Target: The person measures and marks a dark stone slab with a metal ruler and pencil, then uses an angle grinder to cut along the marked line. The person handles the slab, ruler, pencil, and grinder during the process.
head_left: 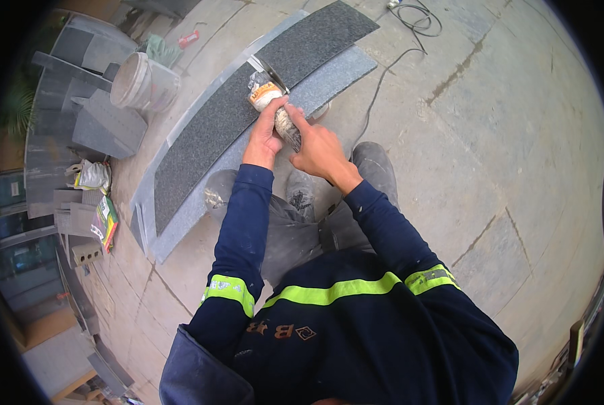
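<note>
Both my hands are closed around a dusty angle grinder [287,128] with a white and orange label near its head. My left hand [265,138] grips it by the head end, and my right hand [320,150] wraps the rear of the body. Its thin disc [275,75], seen nearly edge-on, stands across a long, curved dark grey stone slab [211,138]. Whether the disc touches the stone I cannot tell. A lighter grey slab [335,77] shows beneath along both edges of the dark one. My fingers hide part of the grinder's body.
A black cable [375,94] trails over the concrete floor [491,142] to a loose coil at the far side. To the left stand a dusty white bucket [143,82], grey stone offcuts [109,127] and a colourful bag [104,219]. My shoes [300,192] are close to the slabs.
</note>
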A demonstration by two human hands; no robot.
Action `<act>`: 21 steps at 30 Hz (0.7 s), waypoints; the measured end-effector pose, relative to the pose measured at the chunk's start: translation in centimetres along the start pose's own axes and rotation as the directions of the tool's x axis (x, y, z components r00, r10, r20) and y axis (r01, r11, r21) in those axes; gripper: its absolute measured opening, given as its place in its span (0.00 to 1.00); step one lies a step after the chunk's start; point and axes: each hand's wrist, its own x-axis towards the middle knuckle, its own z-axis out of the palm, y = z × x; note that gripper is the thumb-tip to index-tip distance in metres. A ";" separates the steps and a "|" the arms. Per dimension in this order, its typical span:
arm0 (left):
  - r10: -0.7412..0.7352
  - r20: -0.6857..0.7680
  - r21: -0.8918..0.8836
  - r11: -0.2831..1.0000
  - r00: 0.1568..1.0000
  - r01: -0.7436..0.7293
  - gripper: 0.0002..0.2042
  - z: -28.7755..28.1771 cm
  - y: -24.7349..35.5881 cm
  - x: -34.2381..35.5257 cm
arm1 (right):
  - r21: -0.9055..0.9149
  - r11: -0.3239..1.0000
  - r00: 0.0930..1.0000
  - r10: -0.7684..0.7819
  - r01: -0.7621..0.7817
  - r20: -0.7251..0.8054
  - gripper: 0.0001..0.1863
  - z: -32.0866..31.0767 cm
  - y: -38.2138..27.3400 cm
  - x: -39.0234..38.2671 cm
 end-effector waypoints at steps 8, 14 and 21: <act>0.020 0.019 0.026 0.999 1.000 -0.021 0.19 -0.1 -1.1 -0.6 | -0.034 0.999 0.999 0.027 -0.027 0.020 0.61 -0.5 -0.1 -1.0; -0.002 -0.040 0.052 0.999 0.999 0.004 0.21 -0.2 0.1 0.6 | -0.007 1.000 0.999 0.030 -0.029 0.032 0.60 -0.1 -0.1 0.5; -0.047 -0.077 0.015 0.999 0.996 0.048 0.22 -0.7 0.8 1.0 | -0.023 1.000 1.000 0.011 -0.010 0.025 0.60 0.4 -0.3 1.1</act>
